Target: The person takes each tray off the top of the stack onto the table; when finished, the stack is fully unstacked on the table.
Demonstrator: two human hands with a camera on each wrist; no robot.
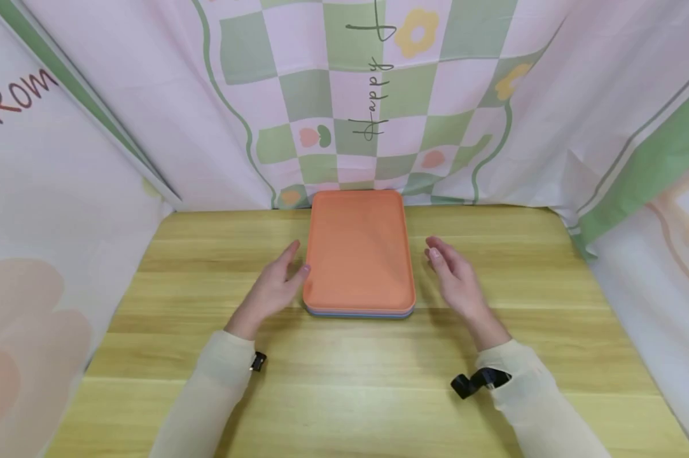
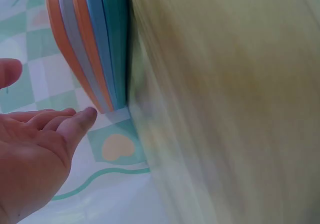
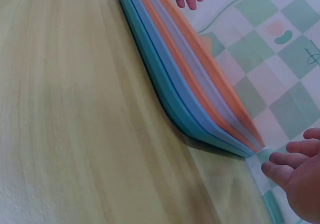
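Note:
A stack of several shallow rectangular trays lies at the back middle of the table, with an orange tray [image 1: 358, 251] on top. From the side, the right wrist view shows a lavender tray [image 3: 200, 71], another orange layer, a blue tray [image 3: 185, 86] and a teal tray [image 3: 165, 93] at the bottom. My left hand [image 1: 271, 287] is just left of the stack, its thumb close to the top tray's edge. To the right, a small gap from the stack, my right hand [image 1: 457, 280] has its palm turned inward. Neither hand holds anything; the fingers are extended or slightly bent.
The wooden table [image 1: 355, 388] runs back to a checkered fabric curtain [image 1: 355, 95], close behind the stack. Printed cloth [image 1: 35, 210] also hangs along the left and right sides. A black wrist camera [image 1: 473, 383] is strapped at the right cuff, another at the left.

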